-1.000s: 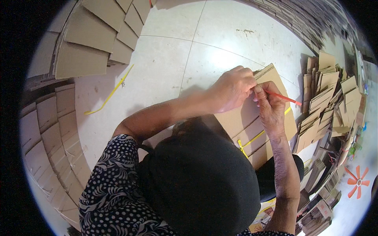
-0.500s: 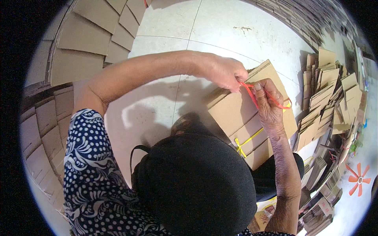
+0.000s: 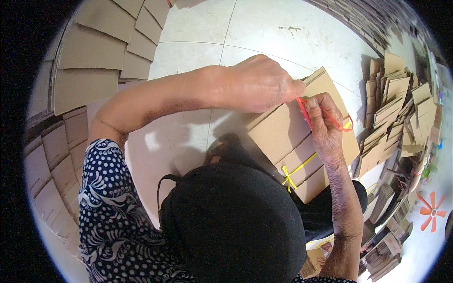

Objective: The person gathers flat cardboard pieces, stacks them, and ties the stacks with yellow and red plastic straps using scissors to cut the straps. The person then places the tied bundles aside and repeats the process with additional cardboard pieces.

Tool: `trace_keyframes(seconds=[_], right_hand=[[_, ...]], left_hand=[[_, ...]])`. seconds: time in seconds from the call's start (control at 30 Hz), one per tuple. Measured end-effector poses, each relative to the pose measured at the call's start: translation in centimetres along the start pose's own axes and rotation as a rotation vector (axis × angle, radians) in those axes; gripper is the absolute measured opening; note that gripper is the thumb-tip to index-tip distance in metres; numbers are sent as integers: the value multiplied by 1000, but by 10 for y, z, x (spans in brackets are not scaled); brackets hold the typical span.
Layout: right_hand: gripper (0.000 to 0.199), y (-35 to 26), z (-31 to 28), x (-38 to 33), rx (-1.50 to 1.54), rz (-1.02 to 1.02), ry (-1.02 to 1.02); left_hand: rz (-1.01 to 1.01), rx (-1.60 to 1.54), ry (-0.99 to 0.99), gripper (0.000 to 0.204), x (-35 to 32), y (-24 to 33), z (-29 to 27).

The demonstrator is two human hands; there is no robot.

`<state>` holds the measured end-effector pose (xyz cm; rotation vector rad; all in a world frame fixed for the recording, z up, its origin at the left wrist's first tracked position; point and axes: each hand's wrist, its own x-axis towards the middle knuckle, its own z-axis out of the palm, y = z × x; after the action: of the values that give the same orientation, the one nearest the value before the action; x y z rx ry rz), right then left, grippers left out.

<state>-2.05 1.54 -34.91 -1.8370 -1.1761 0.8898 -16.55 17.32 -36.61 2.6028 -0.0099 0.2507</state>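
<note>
Pale floor tiles (image 3: 203, 28) all around, flat cardboard sheets fanned out at the left (image 3: 89, 61) and more heaped at the right (image 3: 394, 108). Centre stage, a bundle of cardboard sheets (image 3: 292, 137) rests on the person's lap, just beyond a black cap (image 3: 231, 221). One yellow tie (image 3: 295, 170) is already knotted across the near end, so that binding looks done. The far end is in progress: the left hand (image 3: 257, 85), fingers pressed together, pinches a red strap (image 3: 325, 115) at the bundle's top edge, while the right hand (image 3: 325, 122) pinches the same strap just beside it, a loop showing past the thumb. No knot there yet, as far as I can judge. No labels visible on the plain brown sheets; an orange flower shape (image 3: 432, 210) sits low right.
</note>
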Motion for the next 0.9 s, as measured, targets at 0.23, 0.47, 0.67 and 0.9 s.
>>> trace_keyframes(seconds=[0.23, 0.47, 0.67, 0.9], right_hand=[[21, 5, -2, -4, 77, -10, 58], [30, -4, -38, 0, 70, 171, 6], [22, -20, -28, 30, 654, 103, -137], [22, 10, -6, 35, 1311, -49, -101]], left_hand=[[-69, -147, 140, 10, -11, -17, 32], [-494, -985, 31, 21, -17, -19, 79], [-336, -1591, 146, 22, -22, -36, 67], [56, -2288, 306, 16, 16, -27, 95]])
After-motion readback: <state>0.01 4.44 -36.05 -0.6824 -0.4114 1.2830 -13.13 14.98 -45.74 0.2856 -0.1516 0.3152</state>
